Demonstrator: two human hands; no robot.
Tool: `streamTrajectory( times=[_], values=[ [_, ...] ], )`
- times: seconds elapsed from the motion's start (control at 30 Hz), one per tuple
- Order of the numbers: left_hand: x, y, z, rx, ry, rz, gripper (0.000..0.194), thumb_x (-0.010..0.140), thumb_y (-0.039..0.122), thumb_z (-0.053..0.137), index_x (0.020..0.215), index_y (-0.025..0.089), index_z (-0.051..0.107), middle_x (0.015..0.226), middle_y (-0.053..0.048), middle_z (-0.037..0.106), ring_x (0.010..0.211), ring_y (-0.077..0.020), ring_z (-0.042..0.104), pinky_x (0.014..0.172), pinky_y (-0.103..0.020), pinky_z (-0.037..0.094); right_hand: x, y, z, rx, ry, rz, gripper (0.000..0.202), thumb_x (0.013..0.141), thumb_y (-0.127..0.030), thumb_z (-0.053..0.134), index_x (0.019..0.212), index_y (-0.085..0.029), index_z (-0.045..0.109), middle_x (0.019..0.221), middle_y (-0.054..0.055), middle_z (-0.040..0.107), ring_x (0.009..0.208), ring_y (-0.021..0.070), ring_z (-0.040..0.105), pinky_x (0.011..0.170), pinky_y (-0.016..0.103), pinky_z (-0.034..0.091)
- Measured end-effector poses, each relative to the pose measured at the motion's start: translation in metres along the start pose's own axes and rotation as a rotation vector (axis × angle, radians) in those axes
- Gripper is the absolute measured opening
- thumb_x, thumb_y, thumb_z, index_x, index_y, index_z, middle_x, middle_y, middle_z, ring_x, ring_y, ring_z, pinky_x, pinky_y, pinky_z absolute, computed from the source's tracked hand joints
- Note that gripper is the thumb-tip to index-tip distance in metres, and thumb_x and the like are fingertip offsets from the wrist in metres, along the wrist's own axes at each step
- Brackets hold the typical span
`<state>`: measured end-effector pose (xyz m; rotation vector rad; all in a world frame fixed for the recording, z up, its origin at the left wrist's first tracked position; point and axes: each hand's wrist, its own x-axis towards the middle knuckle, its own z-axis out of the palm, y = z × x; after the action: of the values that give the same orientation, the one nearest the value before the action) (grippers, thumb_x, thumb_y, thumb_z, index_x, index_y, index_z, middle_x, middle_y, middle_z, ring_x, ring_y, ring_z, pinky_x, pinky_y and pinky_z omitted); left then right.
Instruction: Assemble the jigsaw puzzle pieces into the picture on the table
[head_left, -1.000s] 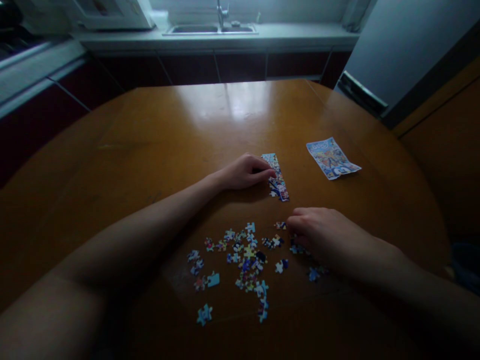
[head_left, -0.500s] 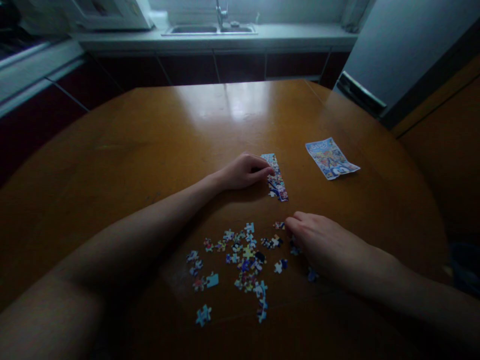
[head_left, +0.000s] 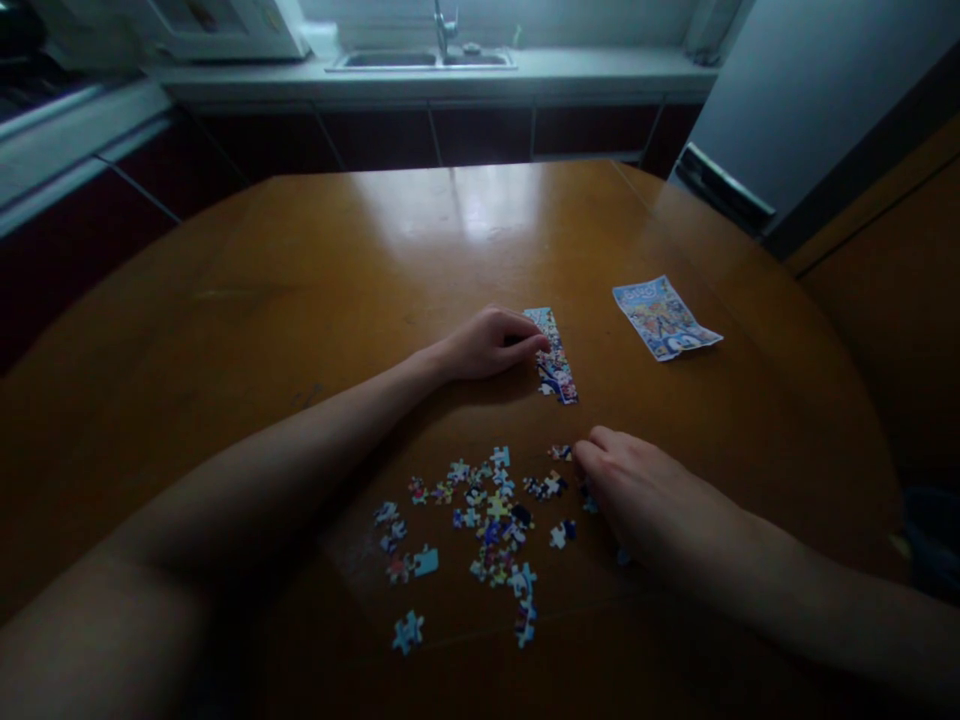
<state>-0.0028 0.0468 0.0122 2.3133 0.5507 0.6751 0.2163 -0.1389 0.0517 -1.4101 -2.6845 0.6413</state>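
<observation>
My left hand (head_left: 496, 342) lies at the left edge of a joined jigsaw puzzle strip (head_left: 556, 372), its curled fingers and thumb resting on the strip. My right hand (head_left: 626, 475) is lower and to the right, palm down with the fingers bent together. Its fingertips are hidden, so what they hold cannot be made out. Just left of those fingers lies a dark patterned puzzle piece (head_left: 559, 453), and a few more pieces are partly covered by the hand. Several loose puzzle pieces (head_left: 496, 505) are scattered between my forearms.
A creased picture sheet (head_left: 666, 318) lies on the wooden table (head_left: 315, 260) at the right. Single pieces, such as a light blue puzzle piece (head_left: 408, 632), sit nearer to me. Beyond the table are a counter with a sink (head_left: 390, 60) and a pale fridge (head_left: 810, 110).
My right hand has shifted very slightly, covering a little more of the blue piece beneath it. The left hand and the puzzle strip stay as they were.
</observation>
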Motion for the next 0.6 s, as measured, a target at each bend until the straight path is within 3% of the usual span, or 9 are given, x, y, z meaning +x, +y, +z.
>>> streamTrajectory(
  times=[0.1,0.2,0.27,0.37,0.47,0.6],
  values=[
    [0.0,0.001,-0.001,0.009,-0.002,0.003,0.037,0.1,0.036,0.054,0.084,0.012,0.077,0.069,-0.005,0.069,0.061,-0.01,0.058,0.059,-0.023,0.044,0.001,0.001,0.0,0.059,0.025,-0.017,0.024,0.085,-0.003,0.053,0.101,-0.017,0.063,0.101,0.011,0.071,0.082,0.02,0.064,0.075,0.033,0.05],
    [0.0,0.001,-0.001,0.012,-0.002,0.0,0.037,0.1,0.036,0.055,0.083,0.012,0.077,0.069,-0.005,0.07,0.061,-0.0103,0.059,0.058,-0.024,0.045,0.004,-0.003,-0.007,0.195,0.073,-0.028,0.016,0.09,-0.006,0.053,0.091,-0.019,0.062,0.087,0.005,0.069,0.072,0.0164,0.061,0.067,0.03,0.047],
    [0.0,0.001,0.0,0.01,-0.006,-0.009,0.036,0.1,0.036,0.054,0.086,0.012,0.077,0.071,-0.005,0.071,0.063,-0.0102,0.06,0.059,-0.023,0.045,0.007,-0.008,-0.017,0.319,0.215,-0.034,0.015,0.091,-0.008,0.056,0.087,-0.02,0.062,0.08,0.002,0.067,0.068,0.015,0.059,0.063,0.029,0.045],
    [-0.001,0.0,0.0,0.004,-0.012,-0.013,0.034,0.101,0.035,0.054,0.091,0.013,0.078,0.076,-0.006,0.073,0.066,-0.0102,0.062,0.061,-0.023,0.047,0.016,-0.007,-0.029,0.461,0.479,-0.08,0.013,0.094,-0.01,0.059,0.095,-0.021,0.067,0.088,0.003,0.067,0.078,0.0166,0.062,0.068,0.031,0.048],
    [-0.001,0.001,-0.001,-0.01,-0.017,0.008,0.033,0.101,0.034,0.055,0.091,0.013,0.078,0.078,-0.006,0.074,0.067,-0.0103,0.063,0.063,-0.022,0.048,0.033,0.01,-0.028,0.499,0.627,-0.119,0.017,0.099,-0.014,0.058,0.101,-0.023,0.072,0.096,0.005,0.066,0.089,0.0186,0.063,0.076,0.034,0.05],
    [-0.001,0.004,-0.003,-0.033,-0.051,0.06,0.03,0.099,0.033,0.059,0.09,0.014,0.08,0.076,-0.007,0.073,0.067,-0.0102,0.063,0.062,-0.022,0.048,0.057,0.044,-0.012,0.528,0.617,-0.11,0.017,0.099,-0.016,0.059,0.1,-0.023,0.075,0.092,0.005,0.065,0.083,0.0179,0.061,0.071,0.033,0.047]
  ],
)
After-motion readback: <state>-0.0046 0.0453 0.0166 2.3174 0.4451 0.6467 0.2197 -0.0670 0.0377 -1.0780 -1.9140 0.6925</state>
